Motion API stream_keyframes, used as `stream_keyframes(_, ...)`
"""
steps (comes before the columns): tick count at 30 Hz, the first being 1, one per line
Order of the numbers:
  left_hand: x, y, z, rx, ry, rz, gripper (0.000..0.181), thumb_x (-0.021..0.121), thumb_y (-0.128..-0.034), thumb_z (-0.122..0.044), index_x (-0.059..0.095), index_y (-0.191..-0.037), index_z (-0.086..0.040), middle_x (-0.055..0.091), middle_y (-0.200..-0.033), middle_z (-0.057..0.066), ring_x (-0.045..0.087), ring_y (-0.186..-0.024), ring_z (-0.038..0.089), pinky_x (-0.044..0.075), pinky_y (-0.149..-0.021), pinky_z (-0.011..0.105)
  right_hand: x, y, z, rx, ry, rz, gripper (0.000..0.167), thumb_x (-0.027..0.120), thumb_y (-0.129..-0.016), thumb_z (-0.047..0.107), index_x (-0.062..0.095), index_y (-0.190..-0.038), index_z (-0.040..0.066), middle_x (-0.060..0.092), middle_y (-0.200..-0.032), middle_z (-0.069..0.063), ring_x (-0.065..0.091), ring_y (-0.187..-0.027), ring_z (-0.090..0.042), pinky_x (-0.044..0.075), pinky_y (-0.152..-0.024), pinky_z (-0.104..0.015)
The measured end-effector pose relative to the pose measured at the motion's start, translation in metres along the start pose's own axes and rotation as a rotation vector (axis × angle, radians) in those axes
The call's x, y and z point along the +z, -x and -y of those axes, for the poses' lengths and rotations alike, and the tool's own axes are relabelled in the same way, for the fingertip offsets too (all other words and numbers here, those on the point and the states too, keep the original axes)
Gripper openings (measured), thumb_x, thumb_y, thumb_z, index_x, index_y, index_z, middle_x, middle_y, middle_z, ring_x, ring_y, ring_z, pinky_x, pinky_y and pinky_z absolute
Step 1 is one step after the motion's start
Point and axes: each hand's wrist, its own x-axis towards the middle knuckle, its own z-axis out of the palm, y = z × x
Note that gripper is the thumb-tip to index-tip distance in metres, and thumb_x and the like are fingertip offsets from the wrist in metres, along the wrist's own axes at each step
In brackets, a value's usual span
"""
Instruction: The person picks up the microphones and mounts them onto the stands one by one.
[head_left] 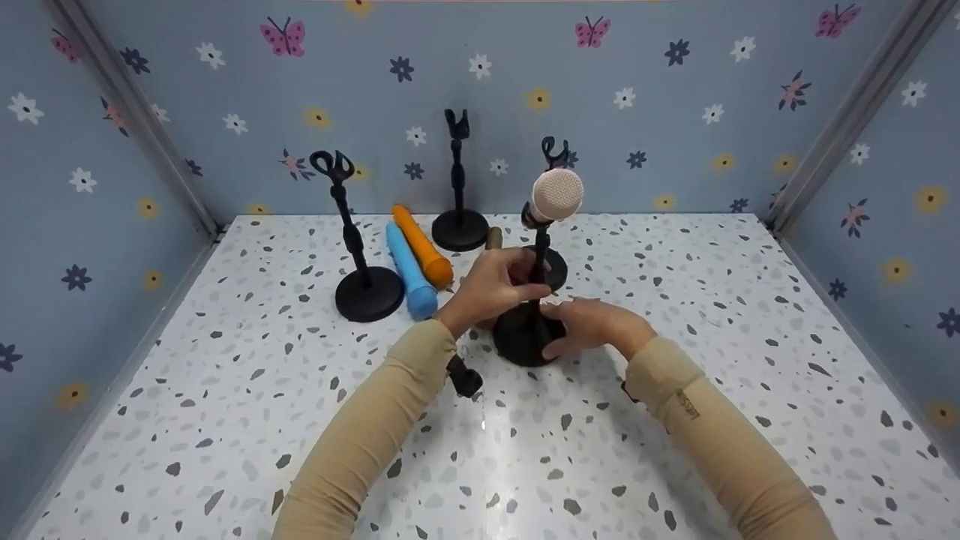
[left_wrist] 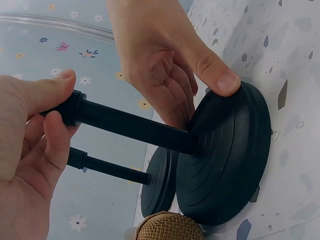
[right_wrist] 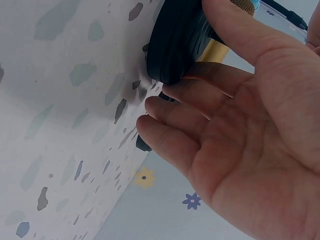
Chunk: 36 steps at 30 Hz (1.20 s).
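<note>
A black desktop microphone stand stands before me, its round base seemingly on the tabletop. A microphone with a pale pinkish mesh head sits in its top clip. My left hand grips the stand's pole, thumb and fingers around the collar. At the base, my right hand holds the rim, its thumb on the upper edge and a finger against the side. A brown-gold microphone lies beside the base, mostly hidden behind my left hand in the head view.
Another black stand is close behind the held one. Two more stand at the back and left, the left stand beside a blue microphone and an orange microphone. Flowered walls enclose the speckled tabletop.
</note>
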Motion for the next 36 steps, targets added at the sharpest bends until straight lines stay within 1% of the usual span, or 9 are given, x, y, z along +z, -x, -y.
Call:
stream_keyframes(9, 0.0, 0.006, 0.0, 0.022, -0.065, -0.018, 0.035, 0.085, -0.0839, -0.014, 0.072, -0.113, 0.0, 0.075, -0.098, 0.006, 0.069, -0.084, 0.011, 0.056, -0.081, 0.027, 0.001, -0.001, 0.0, -0.009, 0.022, 0.004, 0.08, 0.072, -0.093, 0.044, 0.04, -0.155, 0.006, 0.051, -0.147, -0.021, 0.051, -0.133, -0.037, 0.038, -0.112, -0.049)
stream_keyframes(14, -0.002, 0.014, -0.002, -0.011, -0.15, 0.002, 0.048, 0.085, -0.0846, -0.016, 0.065, -0.126, -0.003, 0.072, -0.11, 0.004, 0.067, -0.095, 0.014, 0.055, -0.09, 0.034, 0.002, -0.002, 0.0, -0.003, 0.017, 0.006, 0.079, 0.073, -0.093, 0.045, 0.042, -0.154, 0.006, 0.056, -0.142, -0.021, 0.055, -0.128, -0.035, 0.041, -0.11, -0.048)
stream_keyframes(16, -0.002, 0.018, -0.002, -0.043, -0.229, 0.035, 0.054, 0.085, -0.0847, -0.02, 0.062, -0.131, -0.004, 0.069, -0.118, 0.004, 0.065, -0.104, 0.017, 0.051, -0.097, 0.038, 0.002, -0.002, 0.001, -0.001, 0.011, 0.0, 0.078, 0.074, -0.092, 0.044, 0.043, -0.154, 0.007, 0.059, -0.139, -0.02, 0.057, -0.125, -0.034, 0.042, -0.108, -0.048)
stream_keyframes(19, -0.003, 0.025, 0.002, -0.115, -0.412, 0.118, 0.064, 0.085, -0.0841, -0.032, 0.059, -0.137, -0.007, 0.063, -0.132, 0.006, 0.058, -0.12, 0.022, 0.043, -0.107, 0.044, 0.001, -0.001, 0.0, -0.003, 0.005, -0.005, 0.079, 0.074, -0.092, 0.044, 0.042, -0.155, 0.009, 0.061, -0.136, -0.02, 0.059, -0.123, -0.034, 0.043, -0.107, -0.049)
stream_keyframes(22, -0.004, 0.033, 0.008, -0.209, -0.611, 0.254, 0.071, 0.084, -0.082, -0.043, 0.06, -0.138, -0.006, 0.055, -0.142, 0.01, 0.047, -0.133, 0.025, 0.037, -0.111, 0.051, 0.001, -0.001, -0.001, -0.004, 0.005, -0.003, 0.079, 0.074, -0.093, 0.044, 0.04, -0.156, 0.011, 0.06, -0.137, -0.021, 0.058, -0.123, -0.035, 0.043, -0.107, -0.05)
stream_keyframes(24, -0.004, 0.037, 0.013, -0.255, -0.7, 0.343, 0.073, 0.083, -0.0815, -0.047, 0.062, -0.137, -0.005, 0.053, -0.145, 0.009, 0.04, -0.139, 0.025, 0.036, -0.112, 0.052, 0.001, -0.001, -0.002, -0.001, 0.0, 0.0, 0.078, 0.073, -0.093, 0.044, 0.041, -0.156, 0.012, 0.06, -0.136, -0.02, 0.059, -0.122, -0.034, 0.043, -0.107, -0.05)
stream_keyframes(27, -0.004, 0.041, 0.019, -0.28, -0.741, 0.428, 0.068, 0.081, -0.0831, -0.047, 0.066, -0.133, -0.004, 0.057, -0.138, 0.007, 0.035, -0.14, 0.024, 0.039, -0.11, 0.049, 0.001, -0.002, -0.002, 0.003, -0.002, 0.001, 0.077, 0.074, -0.093, 0.044, 0.042, -0.156, 0.014, 0.061, -0.135, -0.019, 0.059, -0.12, -0.033, 0.044, -0.106, -0.05)
stream_keyframes(32, -0.005, 0.042, 0.019, -0.267, -0.731, 0.433, 0.067, 0.081, -0.0837, -0.046, 0.066, -0.132, -0.003, 0.06, -0.13, 0.006, 0.034, -0.14, 0.023, 0.042, -0.108, 0.045, 0.002, -0.002, -0.002, -0.003, 0.006, -0.012, 0.076, 0.074, -0.093, 0.043, 0.043, -0.155, 0.013, 0.062, -0.134, -0.019, 0.06, -0.12, -0.034, 0.044, -0.106, -0.05)
stream_keyframes(36, -0.004, 0.043, 0.017, -0.283, -0.741, 0.451, 0.067, 0.079, -0.0857, -0.047, 0.064, -0.135, -0.004, 0.059, -0.134, 0.007, 0.027, -0.147, 0.025, 0.039, -0.111, 0.049, 0.002, -0.002, -0.001, -0.016, 0.016, -0.017, 0.074, 0.074, -0.093, 0.043, 0.045, -0.154, 0.013, 0.063, -0.131, -0.017, 0.06, -0.117, -0.033, 0.045, -0.104, -0.05)
